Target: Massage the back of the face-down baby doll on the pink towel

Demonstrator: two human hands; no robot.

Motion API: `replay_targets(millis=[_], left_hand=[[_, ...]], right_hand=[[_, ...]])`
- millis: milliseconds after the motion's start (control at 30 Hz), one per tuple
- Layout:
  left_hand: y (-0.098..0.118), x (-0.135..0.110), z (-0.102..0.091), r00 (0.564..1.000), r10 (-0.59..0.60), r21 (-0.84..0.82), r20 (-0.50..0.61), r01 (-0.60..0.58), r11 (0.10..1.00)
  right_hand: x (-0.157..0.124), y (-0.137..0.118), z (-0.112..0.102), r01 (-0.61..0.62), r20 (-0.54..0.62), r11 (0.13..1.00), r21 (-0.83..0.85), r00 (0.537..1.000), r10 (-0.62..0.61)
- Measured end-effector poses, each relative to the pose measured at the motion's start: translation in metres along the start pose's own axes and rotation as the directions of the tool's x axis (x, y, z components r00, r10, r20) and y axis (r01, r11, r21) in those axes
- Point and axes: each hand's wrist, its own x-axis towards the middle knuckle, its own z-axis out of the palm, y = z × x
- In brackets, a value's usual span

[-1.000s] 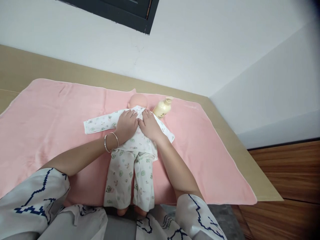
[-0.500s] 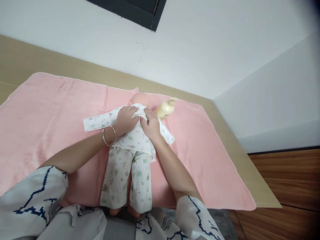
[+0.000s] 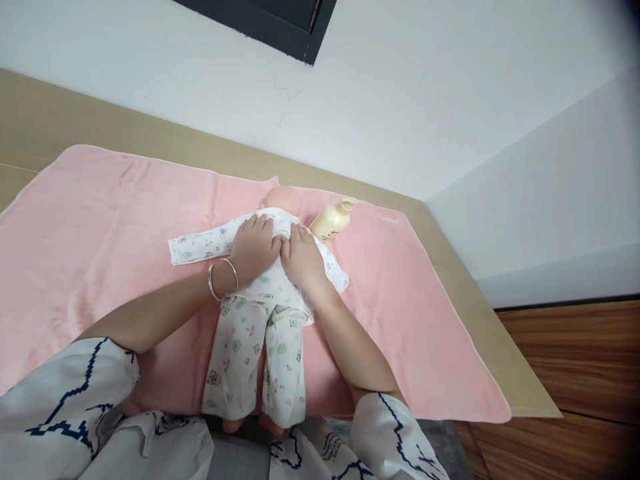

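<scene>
A baby doll point(image 3: 283, 199) in white patterned pyjamas lies stretched out, its bald head away from me and its feet at the near edge. My left hand point(image 3: 255, 245) rests flat on the left of the doll's upper body, fingers stretched out. Beside it my right hand point(image 3: 303, 259) lies flat on the other side, the two thumbs meeting near the middle. Both palms press on the pyjama top point(image 3: 270, 287). The pyjama trousers point(image 3: 284, 367) cover the legs down to the bare feet. Close to the doll's head, a cream pump bottle point(image 3: 332, 221) lies tilted on its side.
A pink blanket point(image 3: 125, 220) spreads under the doll over a light wooden table point(image 3: 480, 333). Behind the table stands a white wall point(image 3: 380, 100) with a dark frame point(image 3: 280, 33) at the top. Brown wooden panels point(image 3: 590, 360) are at the right.
Both hands have flattened on the doll's upper body, and the fingers point more straight ahead. The right hand has slid slightly towards me. The doll and bottle lie where they were.
</scene>
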Motion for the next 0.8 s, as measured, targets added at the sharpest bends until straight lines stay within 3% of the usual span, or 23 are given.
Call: replay_targets(millis=[133, 333, 433, 600, 700, 800], left_hand=[[-0.012, 0.011, 0.004, 1.000, 0.023, -0.016, 0.021, -0.022, 1.000], [0.010, -0.012, -0.001, 0.986, 0.159, 0.059, -0.041, -0.157, 0.986], [0.007, -0.010, 0.000, 0.991, 0.129, 0.040, -0.034, -0.128, 0.991], [-0.013, 0.011, 0.005, 0.997, 0.067, 0.004, 0.041, -0.067, 0.998], [-0.012, 0.010, 0.006, 0.999, 0.039, -0.031, -0.001, -0.039, 0.999], [-0.002, 0.000, 0.005, 0.994, 0.091, -0.030, -0.057, -0.092, 0.995]], right_hand=[[-0.006, -0.006, -0.006, 0.014, 0.004, 1.000, -0.019, 1.000, -0.013], [0.023, 0.024, -0.004, 0.022, -0.003, 0.991, 0.132, 1.000, -0.021], [0.016, 0.015, 0.001, -0.010, -0.044, 0.999, 0.042, 0.999, 0.012], [-0.006, -0.011, -0.004, 0.019, -0.006, 0.999, -0.048, 1.000, -0.020], [0.003, -0.002, -0.006, 0.013, 0.056, 0.999, 0.033, 0.998, -0.015], [0.021, 0.019, -0.001, 0.037, 0.060, 0.991, 0.129, 0.997, -0.045]])
